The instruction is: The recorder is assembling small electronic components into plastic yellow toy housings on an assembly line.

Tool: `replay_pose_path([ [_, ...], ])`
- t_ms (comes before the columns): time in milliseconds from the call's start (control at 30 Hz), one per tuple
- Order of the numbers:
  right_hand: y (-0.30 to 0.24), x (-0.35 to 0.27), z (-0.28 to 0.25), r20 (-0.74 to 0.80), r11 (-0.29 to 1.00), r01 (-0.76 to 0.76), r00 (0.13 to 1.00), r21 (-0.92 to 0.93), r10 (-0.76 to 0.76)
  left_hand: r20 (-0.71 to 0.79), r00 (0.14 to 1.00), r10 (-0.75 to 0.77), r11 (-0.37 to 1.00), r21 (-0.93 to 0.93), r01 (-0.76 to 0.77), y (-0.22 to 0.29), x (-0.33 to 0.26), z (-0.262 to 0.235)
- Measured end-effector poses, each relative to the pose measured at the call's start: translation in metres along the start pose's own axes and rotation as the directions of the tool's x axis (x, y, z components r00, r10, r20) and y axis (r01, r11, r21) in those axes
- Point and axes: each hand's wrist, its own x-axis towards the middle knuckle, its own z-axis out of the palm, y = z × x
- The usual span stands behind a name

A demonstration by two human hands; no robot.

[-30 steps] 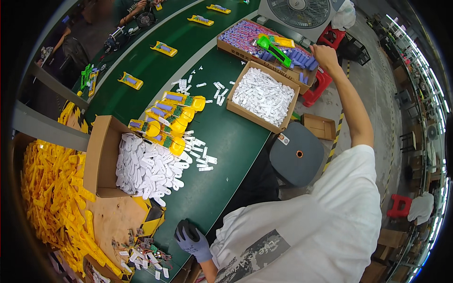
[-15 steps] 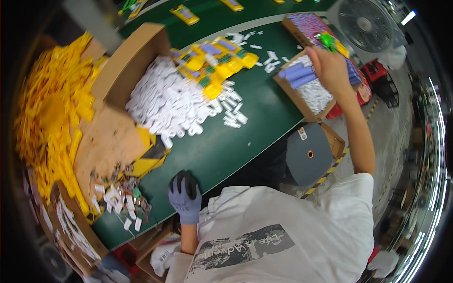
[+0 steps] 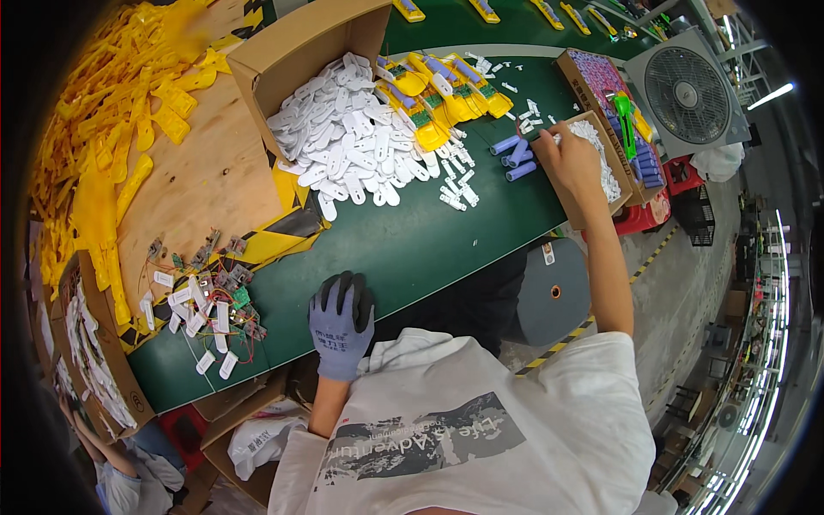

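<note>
My left hand, in a grey glove with black fingertips, lies at the near edge of the green table with its fingers stretched out, holding nothing. Bare, my right hand is over the left wall of a small cardboard box of little white parts. Its thumb and forefinger are apart; the other fingers are partly hidden. Just left of it, several purple cylindrical battery cells lie on the table. Yellow casings fitted with purple cells and green boards sit farther left, beside a heap of white plastic pieces.
A tipped carton stands behind the white heap. Wired circuit boards and white blocks lie at left, near piled yellow casings. More cells and a green tool fill a box at right, by a fan. Another person's arm shows lower left.
The purple cells have gone from the box of white parts onto the table to its left. My right hand has moved down to the box's left wall. The view has shifted.
</note>
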Motion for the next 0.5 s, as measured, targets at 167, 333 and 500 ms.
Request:
replay_pose_path([
  [167,-0.025,-0.044,0.019,-0.113,0.883,-0.013,0.991,0.469,0.074,-0.001,0.999,-0.048,0.997,-0.053,0.048,-0.008,-0.022,-0.012],
  [333,-0.048,-0.12,0.056,-0.122,0.715,-0.129,0.95,0.687,0.288,-0.161,0.983,-0.091,0.995,0.018,0.095,-0.024,-0.011,-0.063],
  [500,-0.065,-0.142,0.074,-0.091,0.702,-0.205,0.929,0.682,0.359,-0.36,0.867,-0.345,0.873,0.215,0.437,-0.075,0.012,-0.155],
])
